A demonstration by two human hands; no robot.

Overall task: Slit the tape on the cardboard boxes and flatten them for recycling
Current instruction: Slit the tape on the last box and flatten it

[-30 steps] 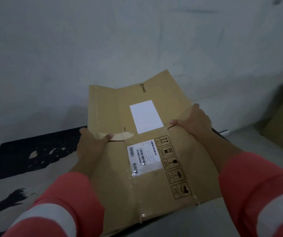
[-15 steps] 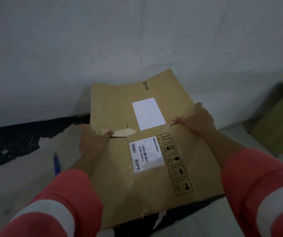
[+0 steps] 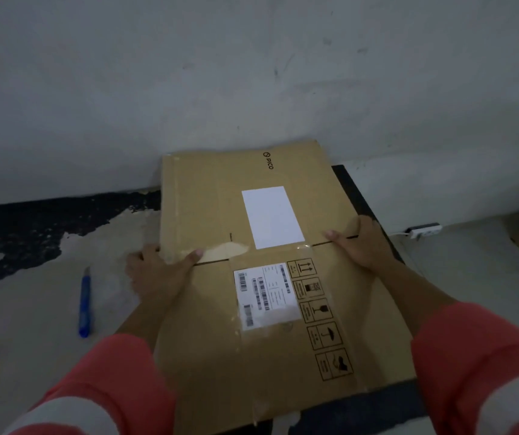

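**Ana:** Head view, biggest thing first: a rough, scuffed grey wall (image 3: 251, 73) fills the top half, and below it a pale floor (image 3: 32, 324) with a ragged patch of black coating at nine o'clock.

**Ben:** And the box?

**Ana:** The flattened cardboard box (image 3: 208, 356) lies at centre, matte brown, a broad flat sheet creased across its middle, its far panel running toward twelve o'clock up to the wall. Glossy clear tape catches light along the seams. A dark mat (image 3: 361, 196) shows under its edge at two o'clock.

**Ben:** Where is it relative to the hands?

**Ana:** Both grip it at the middle crease. The left hand (image 3: 154, 271) clamps the edge at nine o'clock, thumb pressed on top, fingers hidden underneath. The right hand (image 3: 364, 243) clamps the edge at three o'clock the same way. Orange sleeves (image 3: 110, 381) with pale bands (reflective, perhaps) fill the bottom corners.

**Ben:** Smaller things?

**Ana:** A plain white label (image 3: 272, 216) on the far panel, a barcode label (image 3: 266, 293) under tape on the near one, and a column of printed handling symbols (image 3: 319, 315) beside it. A slim blue knife (image 3: 84, 302) lies on the floor at eight o'clock, apart from the box. A white power strip (image 3: 424, 230) sits at three o'clock.

**Ben:** What changed from half a second ago?

**Ana:** The far panel has dropped lower and lies nearer flat; the knife shows more fully.
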